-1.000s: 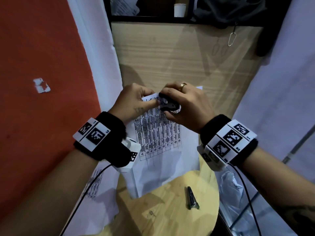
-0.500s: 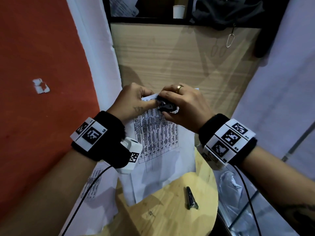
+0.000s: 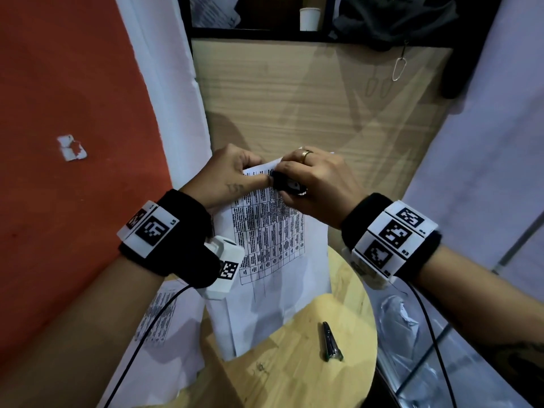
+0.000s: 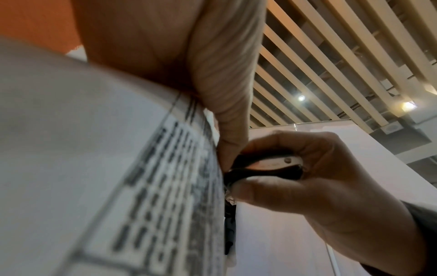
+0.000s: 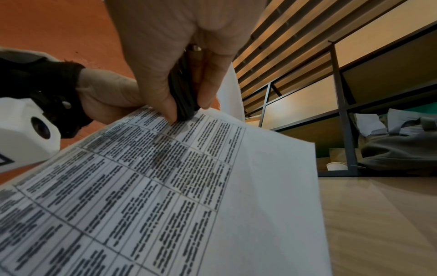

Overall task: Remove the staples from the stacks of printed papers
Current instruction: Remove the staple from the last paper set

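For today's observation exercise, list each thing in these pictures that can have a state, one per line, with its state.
Papers: held up off the round table, top edge pinched.
Staple remover: squeezed at the papers' top edge.
Left hand: pinches the papers' top.
Right hand: grips the staple remover.
Second tool: lying flat on the table, untouched.
Other papers: lying at the lower left.
Cup: upright on the shelf.

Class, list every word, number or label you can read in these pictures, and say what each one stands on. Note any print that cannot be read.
"L5": on the left wrist band, beside its square marker.
"R4" and "R3": on the right wrist band, beside its markers; faint.
Printed table on the held paper stack: too blurred to read in all views.
Loose sheet under the left arm: print too small.
Mark on the left hand: unreadable.
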A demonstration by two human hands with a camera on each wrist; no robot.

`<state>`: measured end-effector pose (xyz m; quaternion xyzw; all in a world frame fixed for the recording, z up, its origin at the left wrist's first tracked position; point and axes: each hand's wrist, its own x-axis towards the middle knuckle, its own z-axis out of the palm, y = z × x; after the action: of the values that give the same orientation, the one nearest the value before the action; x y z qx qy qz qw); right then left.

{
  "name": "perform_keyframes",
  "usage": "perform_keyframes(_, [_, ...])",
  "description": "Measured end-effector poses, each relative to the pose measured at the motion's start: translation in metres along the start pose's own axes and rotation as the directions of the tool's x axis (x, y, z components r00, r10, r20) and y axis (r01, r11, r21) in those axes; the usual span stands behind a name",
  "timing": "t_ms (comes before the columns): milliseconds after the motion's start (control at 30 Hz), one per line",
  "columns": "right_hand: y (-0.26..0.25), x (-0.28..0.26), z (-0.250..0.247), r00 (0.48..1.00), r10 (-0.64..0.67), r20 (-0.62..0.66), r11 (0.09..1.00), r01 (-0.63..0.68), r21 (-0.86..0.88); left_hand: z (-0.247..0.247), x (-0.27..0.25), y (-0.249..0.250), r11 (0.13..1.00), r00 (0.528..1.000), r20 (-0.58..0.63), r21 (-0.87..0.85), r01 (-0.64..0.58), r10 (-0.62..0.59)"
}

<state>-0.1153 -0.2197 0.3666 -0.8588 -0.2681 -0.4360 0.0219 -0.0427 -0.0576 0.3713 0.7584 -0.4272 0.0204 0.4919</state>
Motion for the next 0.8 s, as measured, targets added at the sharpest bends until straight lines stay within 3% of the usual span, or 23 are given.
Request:
perform_keyframes(200, [-0.004,-0.007,0.004,0.975,0.187,-0.12,0.976,-0.171,0.134,0.004,-0.005,-0.004,0.989,0.999,-0.045,-0.146,0.004,-0.01])
perform_keyframes(333, [-0.011,-0.008,0.007,0.883,0.433,-0.179,0.868,-0.355,0.349,0.008,-0.005,-0.004,0.98,0.991,-0.136,-0.199,-0.024,-0.003])
perform_keyframes(467, [-0.02,-0.01,0.013,0.811,0.543,-0.217,0.811,-0.439,0.387,0.014,-0.003,-0.01,0.98,0.969,-0.241,-0.198,-0.002,-0.047])
perform_keyframes(633, [-0.026,-0.015,0.017,0.772,0.612,-0.17,0.751,-0.501,0.43,0.015,-0.007,-0.012,0.966,0.986,-0.133,-0.252,0.063,-0.099])
perform_keyframes(700, [-0.025,-0.014,0.015,0.718,0.692,-0.075,0.638,-0.56,0.529,0.013,-0.008,-0.01,0.973,0.989,-0.126,-0.227,0.044,-0.074])
perform_keyframes(800, [-0.027,-0.009,0.014,0.583,0.799,0.148,0.312,-0.612,0.727,0.01,-0.008,-0.01,0.996,0.988,-0.152,-0.091,-0.018,0.004])
